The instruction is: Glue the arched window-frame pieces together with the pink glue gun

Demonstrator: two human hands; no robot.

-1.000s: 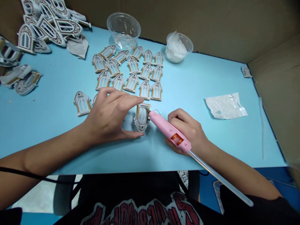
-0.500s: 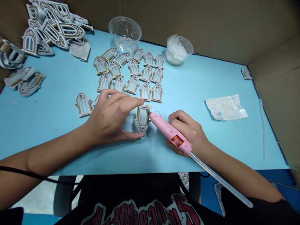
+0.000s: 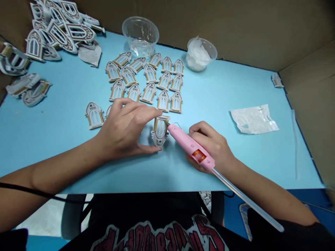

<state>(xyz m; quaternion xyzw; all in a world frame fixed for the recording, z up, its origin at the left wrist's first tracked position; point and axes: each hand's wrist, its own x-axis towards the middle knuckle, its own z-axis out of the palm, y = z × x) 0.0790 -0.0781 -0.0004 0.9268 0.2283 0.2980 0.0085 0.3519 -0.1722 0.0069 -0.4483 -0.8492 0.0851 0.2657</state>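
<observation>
Between thumb and index finger, my left hand (image 3: 128,132) grips a small arched window piece (image 3: 159,129), white with gold sides, its pointed end toward me. My right hand (image 3: 209,144) is wrapped round a pink hot glue gun (image 3: 184,141); its grip is mostly hidden by the fingers. The gun's metal nozzle meets the window piece near its upper right corner. A long clear glue stick (image 3: 246,198) sticks out of the gun's back end. Beyond my left hand, several similar window pieces (image 3: 149,93) lie in rough rows, some partly hidden by that hand.
Larger arched window frames (image 3: 61,36) are heaped at the back left. Two clear plastic cups, one with residue (image 3: 140,35) and one with white material (image 3: 200,55), stand at the back. A torn white packet (image 3: 253,119) and a clear stick (image 3: 295,146) lie on the right of the blue table.
Both hands, the glue gun and the window piece hold nearly the same positions. The whole view has shifted very slightly.
</observation>
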